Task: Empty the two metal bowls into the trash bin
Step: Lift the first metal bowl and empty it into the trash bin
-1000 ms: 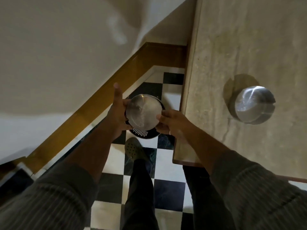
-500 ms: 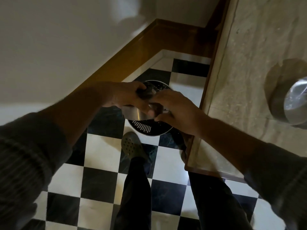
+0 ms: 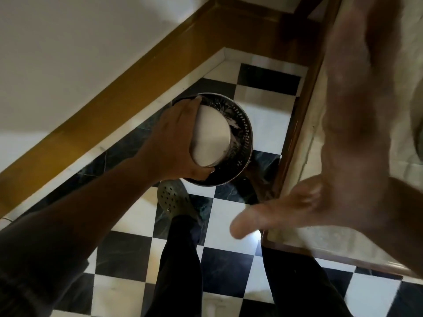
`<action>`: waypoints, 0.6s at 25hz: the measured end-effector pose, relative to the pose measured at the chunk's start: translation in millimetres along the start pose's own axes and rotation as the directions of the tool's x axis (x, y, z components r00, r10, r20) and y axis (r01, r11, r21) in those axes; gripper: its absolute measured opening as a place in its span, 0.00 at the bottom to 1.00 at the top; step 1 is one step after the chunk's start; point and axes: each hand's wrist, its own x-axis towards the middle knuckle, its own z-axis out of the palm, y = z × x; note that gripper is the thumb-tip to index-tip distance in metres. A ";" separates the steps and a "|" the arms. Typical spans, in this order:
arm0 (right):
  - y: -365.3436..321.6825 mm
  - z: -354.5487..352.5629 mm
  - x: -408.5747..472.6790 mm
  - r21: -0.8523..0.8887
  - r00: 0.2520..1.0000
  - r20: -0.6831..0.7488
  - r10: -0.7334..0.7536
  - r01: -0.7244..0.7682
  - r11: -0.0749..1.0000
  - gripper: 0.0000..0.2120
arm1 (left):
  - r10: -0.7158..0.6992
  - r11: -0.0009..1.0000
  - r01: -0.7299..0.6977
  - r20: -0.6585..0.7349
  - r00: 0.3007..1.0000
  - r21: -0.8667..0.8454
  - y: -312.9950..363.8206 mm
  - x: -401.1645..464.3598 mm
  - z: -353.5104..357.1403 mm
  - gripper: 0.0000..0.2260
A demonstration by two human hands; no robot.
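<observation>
Metal bowl [image 3: 211, 137], upturned with base toward us, is gripped by our left hand [image 3: 170, 143] over the trash bin [image 3: 246, 133] (dark contents, indistinct); our right hand [image 3: 343, 145], blurred, is spread wide and empty.

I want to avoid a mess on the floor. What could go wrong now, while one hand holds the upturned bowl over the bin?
1. Only the left hand holds the upturned metal bowl over the trash bin; it could slip and fall in.
2. The right hand is open, blurred and close to the camera, hiding much of the counter, so it may knock something there.
3. The shoe stands right by the bin, so a step could tip it.
</observation>
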 end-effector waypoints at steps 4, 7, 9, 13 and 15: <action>6.2 62.4 -25.5 -0.261 0.871 0.492 0.010 0.137 0.955 0.60 | 0.089 0.996 -0.086 -0.108 0.990 0.032 0.9 2.0 -7.7 0.55; 19.3 79.9 -25.6 -0.285 0.784 0.615 0.087 0.118 0.951 0.62 | 0.145 0.988 -0.138 -0.105 0.984 0.070 -5.3 -2.7 -9.6 0.54; 16.9 58.7 -10.0 -0.223 0.912 0.407 0.046 0.050 0.974 0.62 | 0.135 0.990 -0.130 -0.084 0.987 0.058 -13.3 -5.9 -8.0 0.56; 14.4 35.9 -6.5 -0.184 0.997 0.043 -0.060 0.067 0.981 0.59 | 0.124 0.991 -0.118 -0.081 0.989 0.070 -11.2 -0.5 -12.1 0.59; 17.0 67.2 -20.8 -0.308 0.928 0.372 -0.034 0.157 0.938 0.60 | 0.149 0.987 -0.142 -0.109 0.983 0.071 -8.4 3.3 -9.6 0.56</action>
